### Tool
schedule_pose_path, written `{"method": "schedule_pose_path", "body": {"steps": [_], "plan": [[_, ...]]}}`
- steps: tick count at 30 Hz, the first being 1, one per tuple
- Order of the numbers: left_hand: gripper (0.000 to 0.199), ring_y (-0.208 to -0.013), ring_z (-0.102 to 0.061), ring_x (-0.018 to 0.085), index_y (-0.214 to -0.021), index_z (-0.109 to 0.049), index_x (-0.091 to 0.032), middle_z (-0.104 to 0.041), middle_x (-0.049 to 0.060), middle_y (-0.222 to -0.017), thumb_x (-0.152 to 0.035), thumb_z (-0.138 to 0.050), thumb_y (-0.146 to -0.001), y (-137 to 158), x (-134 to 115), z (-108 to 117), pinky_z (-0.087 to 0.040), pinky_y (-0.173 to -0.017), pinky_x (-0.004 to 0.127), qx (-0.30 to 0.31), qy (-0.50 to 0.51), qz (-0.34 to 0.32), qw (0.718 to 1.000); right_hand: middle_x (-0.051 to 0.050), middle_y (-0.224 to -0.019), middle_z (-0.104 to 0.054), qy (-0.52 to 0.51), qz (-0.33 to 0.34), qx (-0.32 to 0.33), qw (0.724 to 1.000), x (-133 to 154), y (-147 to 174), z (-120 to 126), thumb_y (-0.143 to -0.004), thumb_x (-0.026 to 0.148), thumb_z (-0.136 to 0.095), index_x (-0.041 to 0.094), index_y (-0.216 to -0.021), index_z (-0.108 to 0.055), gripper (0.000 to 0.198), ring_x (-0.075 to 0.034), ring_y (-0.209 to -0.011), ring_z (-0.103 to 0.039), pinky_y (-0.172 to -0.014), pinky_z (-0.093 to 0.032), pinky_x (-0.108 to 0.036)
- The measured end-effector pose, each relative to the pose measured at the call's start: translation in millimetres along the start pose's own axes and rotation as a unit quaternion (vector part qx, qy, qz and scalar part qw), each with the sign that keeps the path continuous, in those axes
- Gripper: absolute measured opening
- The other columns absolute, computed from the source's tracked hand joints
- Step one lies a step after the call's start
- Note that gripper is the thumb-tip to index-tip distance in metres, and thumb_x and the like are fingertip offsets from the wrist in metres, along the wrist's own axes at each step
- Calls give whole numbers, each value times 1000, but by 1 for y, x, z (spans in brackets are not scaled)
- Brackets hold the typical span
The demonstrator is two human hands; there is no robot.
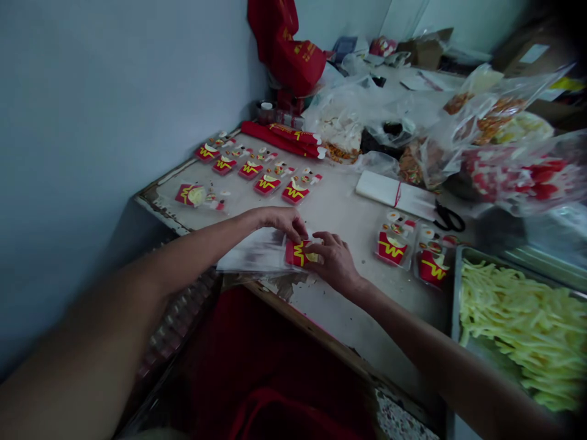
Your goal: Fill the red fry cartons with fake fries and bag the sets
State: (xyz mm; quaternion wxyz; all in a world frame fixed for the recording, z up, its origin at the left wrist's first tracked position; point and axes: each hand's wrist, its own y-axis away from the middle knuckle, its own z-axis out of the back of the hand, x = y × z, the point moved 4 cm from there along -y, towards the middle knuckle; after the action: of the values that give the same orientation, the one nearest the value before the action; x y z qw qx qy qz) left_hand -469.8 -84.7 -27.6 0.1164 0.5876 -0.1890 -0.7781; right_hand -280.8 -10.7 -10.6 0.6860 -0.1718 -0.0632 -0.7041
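Near the front edge of the table, both of my hands are at a small clear packet with a red fry-box-shaped piece (296,253) that bears a yellow zigzag. My left hand (288,221) reaches over from the left, its fingertips pinched at the packet's upper edge. Curled around the packet's right end are the fingers of my right hand (338,264), partly covering what is inside. A stack of clear plastic bags (252,252) lies flat beside and partly under the packet. Similar filled packets (267,183) stand in a row behind my left hand.
Two more packets (391,245) lie right of my hands. A metal tray (456,305) of pale yellow strips (523,330) sits at the right. Black-handled scissors (449,217) lie by a white banded stack (376,188). Plastic bags of small pieces (518,171) crowd the back; a wall (114,91) bounds the left.
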Motion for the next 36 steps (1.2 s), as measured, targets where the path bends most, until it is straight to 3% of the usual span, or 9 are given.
{"method": "schedule_pose_path", "body": {"steps": [4, 7, 11, 13, 15, 18, 23, 30, 36], "plan": [[40, -74, -67, 18, -92, -81, -21, -79, 4, -86, -29, -86, -53, -7, -2, 2, -50, -72, 26, 13, -29, 20, 999, -9, -151, -46, 33, 82, 37, 995, 5, 8, 3, -98, 40, -58, 35, -124, -69, 29, -33, -134, -45, -105, -40, -55], [37, -74, -67, 18, -88, -81, -21, -79, 3, -83, -27, -85, -51, -15, -13, 2, -50, -71, 25, 15, -60, 23, 998, -16, -158, -35, 11, 128, 72, 989, 1, 18, 9, -90, 57, -64, 29, -141, -55, 58, -36, -140, -39, -109, -38, -56], [34, -82, -67, 19, -88, -79, -20, -77, 2, -84, -21, -85, -54, -6, -38, -11, -49, -77, 25, -69, -160, -15, 985, -18, -150, -43, -3, 112, 68, 991, -12, 29, 9, -85, 52, -71, 27, -143, -50, 66, -37, -132, -44, -103, -43, -55], [29, -95, -65, 21, -93, -76, -19, -75, 4, -95, -21, -82, -65, 13, -50, -27, -47, -89, 29, -223, -241, -39, 944, -19, -146, -46, -19, 94, 50, 994, -16, 32, 5, -84, 49, -73, 26, -141, -51, 66, -36, -129, -47, -101, -44, -54], [19, -105, -61, 23, -98, -70, -19, -71, 7, -105, -23, -71, -80, 40, -57, -49, -43, -99, 34, -411, -325, -30, 851, -20, -144, -47, -30, 95, 37, 994, -16, 33, 1, -82, 50, -76, 23, -141, -51, 69, -36, -128, -47, -102, -44, -54], [27, -108, -57, 25, -107, -60, -18, -64, 10, -112, -24, -68, -82, 65, -47, -88, -45, -97, 36, -529, -357, 69, 767, -20, -143, -48, -45, 107, 34, 993, -10, 31, -4, -77, 50, -80, 21, -141, -49, 76, -35, -129, -46, -103, -44, -52], [37, -113, -55, 27, -116, -54, -16, -59, 12, -120, -23, -67, -82, 54, -31, -107, -47, -94, 35, -481, -385, 200, 762, -18, -140, -51, -40, 84, 41, 995, -1, 28, -8, -69, 45, -87, 20, -139, -51, 83, -35, -124, -49, -100, -45, -49], [30, -106, -63, 24, -112, -62, -15, -65, 14, -113, -5, -48, -87, 62, -44, -110, -47, -89, 31, -403, -468, 210, 758, -16, -131, -58, -73, 51, 21, 996, 6, 26, -14, -60, 40, -91, 14, -136, -50, 90, -32, -118, -52, -99, -45, -45], [25, -91, -70, 28, -94, -69, -12, -71, 17, -91, -12, -45, -91, 62, -50, -106, -47, -77, 34, -400, -484, 222, 746, -18, -135, -56, -92, 16, 6, 996, 12, 27, -11, -60, 36, -89, 13, -150, -35, 108, -34, -118, -51, -99, -42, -47]]}}
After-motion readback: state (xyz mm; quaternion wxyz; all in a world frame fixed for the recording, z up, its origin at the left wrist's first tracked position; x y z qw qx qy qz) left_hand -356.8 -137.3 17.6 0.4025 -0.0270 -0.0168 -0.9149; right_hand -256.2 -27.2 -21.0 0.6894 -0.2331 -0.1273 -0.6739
